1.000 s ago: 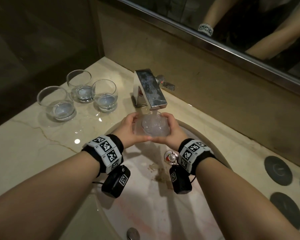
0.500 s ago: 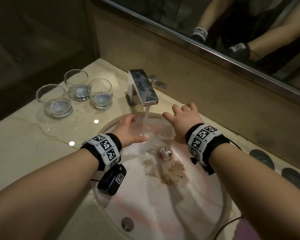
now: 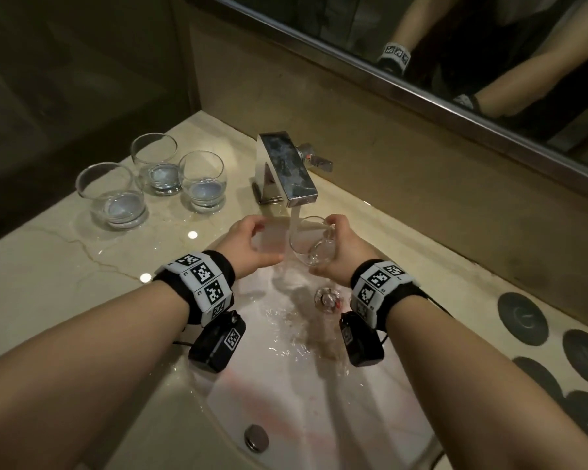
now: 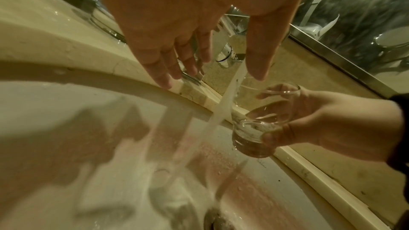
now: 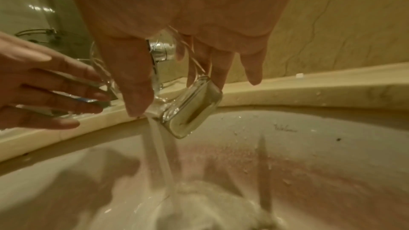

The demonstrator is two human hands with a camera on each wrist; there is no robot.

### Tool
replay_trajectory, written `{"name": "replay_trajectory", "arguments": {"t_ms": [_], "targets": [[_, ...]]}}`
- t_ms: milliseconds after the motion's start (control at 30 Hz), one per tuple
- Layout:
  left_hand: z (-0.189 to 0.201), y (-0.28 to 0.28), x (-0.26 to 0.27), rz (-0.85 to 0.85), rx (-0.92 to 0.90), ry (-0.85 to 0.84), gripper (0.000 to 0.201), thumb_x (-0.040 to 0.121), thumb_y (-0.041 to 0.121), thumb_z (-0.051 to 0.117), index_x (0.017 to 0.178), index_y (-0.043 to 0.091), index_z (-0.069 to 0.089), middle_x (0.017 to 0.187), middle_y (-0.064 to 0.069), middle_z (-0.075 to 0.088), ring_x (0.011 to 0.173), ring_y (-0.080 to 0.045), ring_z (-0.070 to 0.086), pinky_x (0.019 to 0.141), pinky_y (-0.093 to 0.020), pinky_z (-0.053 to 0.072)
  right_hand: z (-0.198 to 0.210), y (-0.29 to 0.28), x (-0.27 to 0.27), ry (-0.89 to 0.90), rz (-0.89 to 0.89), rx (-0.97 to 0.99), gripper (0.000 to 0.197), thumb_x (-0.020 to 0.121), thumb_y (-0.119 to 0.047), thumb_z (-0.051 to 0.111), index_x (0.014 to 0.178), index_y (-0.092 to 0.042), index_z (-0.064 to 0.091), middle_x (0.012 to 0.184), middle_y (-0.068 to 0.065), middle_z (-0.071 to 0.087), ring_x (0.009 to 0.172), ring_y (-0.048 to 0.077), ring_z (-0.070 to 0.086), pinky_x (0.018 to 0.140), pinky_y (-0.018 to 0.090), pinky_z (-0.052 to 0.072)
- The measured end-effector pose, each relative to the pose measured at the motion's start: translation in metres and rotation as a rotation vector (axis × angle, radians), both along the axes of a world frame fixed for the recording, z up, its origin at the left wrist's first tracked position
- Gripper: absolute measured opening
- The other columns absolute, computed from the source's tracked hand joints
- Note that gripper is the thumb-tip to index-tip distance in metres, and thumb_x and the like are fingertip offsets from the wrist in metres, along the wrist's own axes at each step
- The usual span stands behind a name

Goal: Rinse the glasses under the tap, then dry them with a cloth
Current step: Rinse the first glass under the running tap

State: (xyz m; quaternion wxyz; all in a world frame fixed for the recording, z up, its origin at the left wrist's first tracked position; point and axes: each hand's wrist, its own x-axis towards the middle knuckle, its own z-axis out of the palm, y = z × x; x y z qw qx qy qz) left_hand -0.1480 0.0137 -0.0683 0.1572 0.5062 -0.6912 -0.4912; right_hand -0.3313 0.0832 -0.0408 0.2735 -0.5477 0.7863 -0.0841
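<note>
My right hand (image 3: 340,245) grips a clear glass (image 3: 311,245) around its side, tilted with the rim toward the water stream (image 3: 294,222) from the chrome tap (image 3: 286,167). In the right wrist view the thumb and fingers of that hand (image 5: 175,90) pinch the glass (image 5: 190,111), and water runs past its thick base. My left hand (image 3: 248,242) hovers just left of the stream, fingers straight, holding nothing. The left wrist view has the left hand (image 4: 210,69) spread above the basin, and my right hand (image 4: 309,120) holding the glass (image 4: 258,128).
Three more glasses (image 3: 112,195) (image 3: 157,164) (image 3: 204,181), each with a little water, stand on the marble counter left of the tap. The white sink (image 3: 319,401) has a drain (image 3: 327,299). Dark round coasters (image 3: 522,318) lie at the right. A mirror (image 3: 455,45) runs behind.
One second ago both hands cupped a glass under the stream. Half a second ago the right hand was spread open to the right. Now it grips the glass and the left hand is free.
</note>
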Motion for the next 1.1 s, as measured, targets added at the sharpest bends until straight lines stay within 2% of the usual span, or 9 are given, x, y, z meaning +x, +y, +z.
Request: {"name": "replay_trajectory", "arguments": {"t_ms": [67, 167, 300, 533, 633, 700, 833, 1000, 1100], "targets": [[0.000, -0.005, 0.002, -0.010, -0.008, -0.005, 0.078, 0.075, 0.022, 0.077, 0.140, 0.012, 0.034, 0.141, -0.011, 0.041, 0.128, -0.018, 0.041, 0.098, -0.024, 0.036, -0.004, -0.004, 0.005, -0.017, -0.001, 0.001, 0.083, 0.071, -0.030, 0.079, 0.133, -0.024, 0.024, 0.123, 0.004, 0.057, 0.106, 0.026, 0.057, 0.102, 0.044, 0.039], [0.001, -0.010, 0.005, -0.009, -0.014, -0.001, 0.077, 0.076, 0.021, 0.076, 0.140, 0.012, 0.034, 0.141, -0.011, 0.040, 0.128, -0.018, 0.041, 0.095, -0.021, 0.034, -0.006, -0.009, 0.011, -0.030, -0.013, 0.008, 0.080, 0.075, -0.031, 0.076, 0.136, -0.024, 0.024, 0.131, 0.001, 0.054, 0.116, 0.027, 0.050, 0.111, 0.048, 0.027], [0.001, -0.015, 0.007, -0.019, -0.011, -0.013, 0.072, 0.078, 0.024, 0.074, 0.138, 0.012, 0.037, 0.140, -0.009, 0.043, 0.126, -0.018, 0.043, 0.103, -0.029, 0.038, -0.011, -0.016, 0.014, -0.051, -0.051, 0.018, 0.080, 0.075, -0.034, 0.076, 0.135, -0.026, 0.023, 0.133, 0.000, 0.053, 0.120, 0.029, 0.047, 0.114, 0.050, 0.021], [0.000, -0.015, 0.004, -0.039, 0.033, -0.001, 0.068, 0.079, 0.023, 0.073, 0.137, 0.012, 0.039, 0.139, -0.007, 0.045, 0.126, -0.018, 0.043, 0.098, -0.045, 0.046, -0.014, -0.019, 0.014, -0.134, -0.084, 0.002, 0.084, 0.073, -0.033, 0.078, 0.136, -0.026, 0.022, 0.134, 0.000, 0.051, 0.131, 0.030, 0.035, 0.114, 0.051, 0.018], [-0.002, -0.015, 0.003, -0.040, 0.038, 0.000, 0.069, 0.079, 0.023, 0.074, 0.137, 0.011, 0.038, 0.139, -0.006, 0.045, 0.126, -0.018, 0.044, 0.101, -0.041, 0.044, -0.017, -0.018, 0.015, -0.185, -0.103, 0.010, 0.086, 0.074, -0.031, 0.078, 0.138, -0.026, 0.021, 0.131, 0.001, 0.053, 0.133, 0.031, 0.033, 0.116, 0.051, 0.015], [-0.003, -0.015, 0.002, -0.043, 0.029, -0.003, 0.069, 0.079, 0.023, 0.074, 0.137, 0.011, 0.039, 0.138, -0.006, 0.046, 0.125, -0.018, 0.045, 0.104, -0.035, 0.039, -0.021, -0.019, 0.015, -0.211, -0.105, 0.008, 0.088, 0.072, -0.030, 0.080, 0.138, -0.028, 0.021, 0.130, 0.002, 0.053, 0.130, 0.030, 0.038, 0.114, 0.050, 0.022], [0.000, -0.016, 0.001, -0.009, 0.045, 0.042, 0.061, 0.082, 0.019, 0.071, 0.135, 0.010, 0.041, 0.133, -0.006, 0.050, 0.121, -0.017, 0.047, 0.103, -0.032, 0.040, -0.033, -0.023, 0.017, -0.267, -0.108, -0.003, 0.094, 0.066, -0.028, 0.084, 0.135, -0.030, 0.019, 0.131, 0.006, 0.048, 0.121, 0.027, 0.046, 0.104, 0.045, 0.040], [0.004, -0.018, 0.003, 0.008, 0.012, 0.055, 0.053, 0.083, 0.017, 0.069, 0.131, 0.011, 0.045, 0.131, -0.007, 0.052, 0.120, -0.018, 0.049, 0.100, -0.037, 0.044, -0.036, -0.023, 0.016, -0.329, -0.107, -0.047, 0.091, 0.067, -0.025, 0.084, 0.133, -0.029, 0.022, 0.132, 0.005, 0.048, 0.117, 0.023, 0.050, 0.102, 0.041, 0.043], [0.003, -0.017, 0.004, -0.006, -0.034, 0.020, 0.053, 0.084, 0.018, 0.068, 0.131, 0.011, 0.046, 0.131, -0.007, 0.052, 0.119, -0.018, 0.050, 0.097, -0.028, 0.042, -0.037, -0.023, 0.012, -0.375, -0.114, -0.080, 0.089, 0.067, -0.023, 0.084, 0.134, -0.027, 0.025, 0.130, 0.003, 0.050, 0.115, 0.021, 0.052, 0.101, 0.037, 0.043]]}}
